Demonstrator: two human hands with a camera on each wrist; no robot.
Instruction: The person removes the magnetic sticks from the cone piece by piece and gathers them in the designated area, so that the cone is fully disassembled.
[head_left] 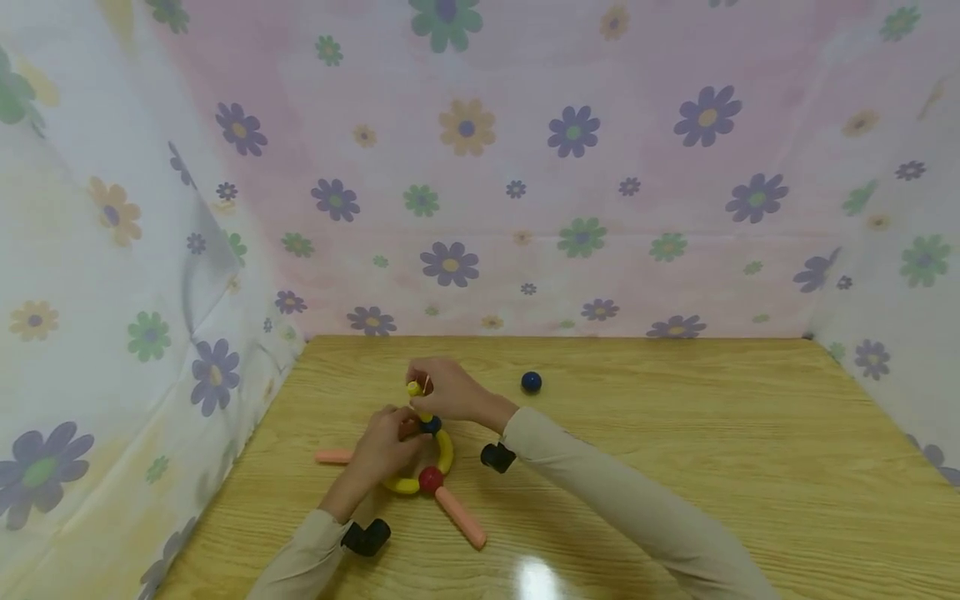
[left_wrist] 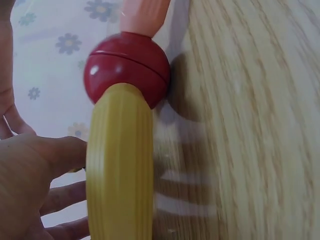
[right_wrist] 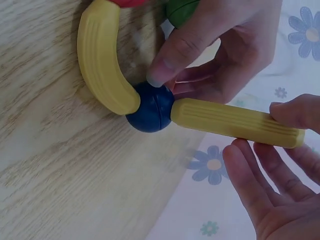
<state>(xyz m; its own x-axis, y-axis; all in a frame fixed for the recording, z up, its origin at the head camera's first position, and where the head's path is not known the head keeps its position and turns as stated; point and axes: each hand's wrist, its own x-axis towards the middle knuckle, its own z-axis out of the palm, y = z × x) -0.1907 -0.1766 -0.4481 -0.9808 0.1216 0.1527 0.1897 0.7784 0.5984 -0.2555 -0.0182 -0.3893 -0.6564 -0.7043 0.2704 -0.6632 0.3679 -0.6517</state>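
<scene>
My right hand pinches a straight yellow stick near its far end, thumb on one side and fingers on the other. The stick's other end meets a dark blue ball. My left hand holds that ball, thumb tip pressed on it and fingers curled behind. From the ball a curved yellow piece runs round to a red ball, part of a ring on the table. A green ball shows partly behind the left hand. Salmon-pink sticks point outward from the ring; the left hand hides part of it.
A loose dark blue ball lies on the wood-grain table, right of and beyond the hands. Flower-printed cloth stands along the back and both sides. Black wrist cameras sit at both cuffs, low over the table.
</scene>
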